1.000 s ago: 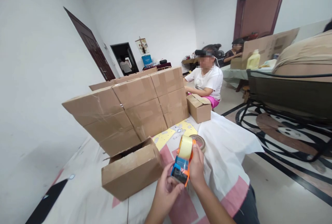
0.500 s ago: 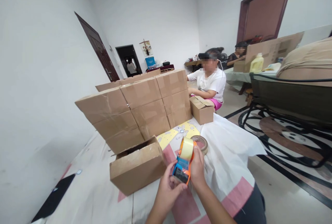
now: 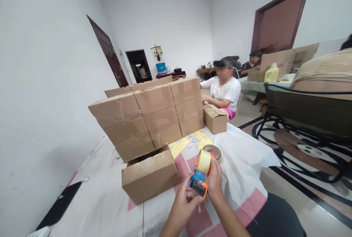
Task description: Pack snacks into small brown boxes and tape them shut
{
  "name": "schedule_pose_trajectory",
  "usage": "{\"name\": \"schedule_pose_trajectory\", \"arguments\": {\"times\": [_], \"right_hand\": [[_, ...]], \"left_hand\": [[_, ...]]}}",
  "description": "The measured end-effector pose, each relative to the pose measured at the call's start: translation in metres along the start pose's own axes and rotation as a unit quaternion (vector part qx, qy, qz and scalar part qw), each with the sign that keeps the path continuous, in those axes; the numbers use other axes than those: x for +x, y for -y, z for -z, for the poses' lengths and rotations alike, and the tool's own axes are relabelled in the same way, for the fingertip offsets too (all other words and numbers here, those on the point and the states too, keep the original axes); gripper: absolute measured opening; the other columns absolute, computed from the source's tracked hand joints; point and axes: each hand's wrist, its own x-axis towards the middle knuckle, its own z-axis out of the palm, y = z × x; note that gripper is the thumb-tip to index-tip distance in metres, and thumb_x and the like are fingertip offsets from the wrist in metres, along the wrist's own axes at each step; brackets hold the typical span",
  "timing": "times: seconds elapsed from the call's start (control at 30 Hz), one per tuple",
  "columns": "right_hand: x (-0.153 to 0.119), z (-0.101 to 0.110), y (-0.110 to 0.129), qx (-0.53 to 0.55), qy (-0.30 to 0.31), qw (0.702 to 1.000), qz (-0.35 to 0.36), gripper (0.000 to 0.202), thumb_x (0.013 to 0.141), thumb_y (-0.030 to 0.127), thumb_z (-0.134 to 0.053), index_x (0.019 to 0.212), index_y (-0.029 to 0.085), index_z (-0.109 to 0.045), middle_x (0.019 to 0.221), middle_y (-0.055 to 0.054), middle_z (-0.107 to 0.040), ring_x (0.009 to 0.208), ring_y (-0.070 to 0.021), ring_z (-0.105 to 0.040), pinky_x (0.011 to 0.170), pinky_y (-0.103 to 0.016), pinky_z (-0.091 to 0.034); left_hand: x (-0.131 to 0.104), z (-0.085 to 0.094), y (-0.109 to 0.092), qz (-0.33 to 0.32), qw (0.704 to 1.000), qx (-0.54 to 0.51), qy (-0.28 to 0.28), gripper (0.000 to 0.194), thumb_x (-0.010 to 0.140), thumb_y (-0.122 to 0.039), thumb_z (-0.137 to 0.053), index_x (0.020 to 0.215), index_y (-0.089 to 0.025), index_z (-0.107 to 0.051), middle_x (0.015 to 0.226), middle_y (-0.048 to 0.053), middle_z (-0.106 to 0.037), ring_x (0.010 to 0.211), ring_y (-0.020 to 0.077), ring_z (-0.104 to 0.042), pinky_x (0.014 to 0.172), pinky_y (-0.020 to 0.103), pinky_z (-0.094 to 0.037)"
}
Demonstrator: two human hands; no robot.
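In the head view, little had changed: the tape dispenser (image 3: 200, 174) was still gripped by the fingers of the left hand (image 3: 183, 197) and right hand (image 3: 216, 179), above the surface (image 3: 104, 204); apparently it was being handled, not yet applied to the cardboard box (image 3: 150, 178).

The brown tape roll (image 3: 218, 151) is partly covered by the tape dispenser (image 3: 201, 174) and right hand (image 3: 215, 179). Inside the open carton (image 3: 150, 180), little can be seen. Lettering on the blue box (image 3: 161, 68) cannot be read. A person (image 3: 327, 69) is cut off at right.
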Motion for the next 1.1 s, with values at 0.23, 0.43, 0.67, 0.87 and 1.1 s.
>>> {"name": "schedule_pose_trajectory", "arguments": {"times": [0.23,0.43,0.67,0.87,1.1], "right_hand": [[-0.002,-0.003,0.016,-0.005,-0.018,0.999,-0.038,0.045,0.077,0.056,-0.061,0.096,0.017,-0.070,0.087,-0.003,-0.070,0.086,-0.0237,-0.067,0.071,-0.031,-0.055],[-0.007,-0.008,0.023,0.018,0.012,1.000,-0.020,0.039,0.079,0.054,-0.060,0.089,0.017,-0.068,0.080,-0.003,-0.070,0.080,-0.0235,-0.068,0.067,-0.032,-0.054],[-0.013,-0.009,0.028,0.041,0.015,0.998,-0.034,0.040,0.078,0.056,-0.061,0.089,0.017,-0.067,0.072,-0.002,-0.069,0.075,-0.0230,-0.070,0.064,-0.032,-0.056],[-0.023,-0.011,0.046,0.091,0.058,0.991,-0.079,0.035,0.078,0.052,-0.058,0.080,0.017,-0.064,0.065,0.000,-0.067,0.060,-0.0199,-0.067,0.057,-0.030,-0.055],[-0.022,-0.008,0.048,0.119,0.019,0.990,-0.079,0.030,0.077,0.047,-0.062,0.084,0.018,-0.061,0.065,0.002,-0.066,0.055,-0.0163,-0.064,0.050,-0.026,-0.052]], "left_hand": [[-0.003,0.001,-0.002,-0.012,0.999,-0.005,0.035,0.095,0.084,-0.064,-0.063,0.156,-0.014,-0.026,0.059,-0.004,-0.060,0.051,0.0138,-0.059,0.057,0.024,-0.041],[-0.008,0.003,-0.006,-0.015,0.999,-0.013,0.027,0.092,0.087,-0.064,-0.059,0.158,-0.015,-0.024,0.058,-0.005,-0.056,0.050,0.0130,-0.057,0.056,0.024,-0.039],[-0.014,0.001,-0.020,-0.014,1.000,0.005,0.024,0.087,0.089,-0.054,-0.059,0.158,-0.013,-0.025,0.050,-0.005,-0.056,0.047,0.0108,-0.049,0.056,0.023,-0.037],[-0.015,-0.008,-0.028,-0.026,1.000,0.008,-0.006,0.082,0.086,-0.049,-0.062,0.155,-0.016,-0.033,0.049,-0.008,-0.050,0.043,0.0094,-0.047,0.052,0.021,-0.037],[-0.013,-0.015,-0.022,-0.032,0.999,0.010,-0.025,0.081,0.086,-0.048,-0.061,0.154,-0.014,-0.036,0.046,-0.008,-0.049,0.041,0.0094,-0.045,0.049,0.021,-0.037]]}}
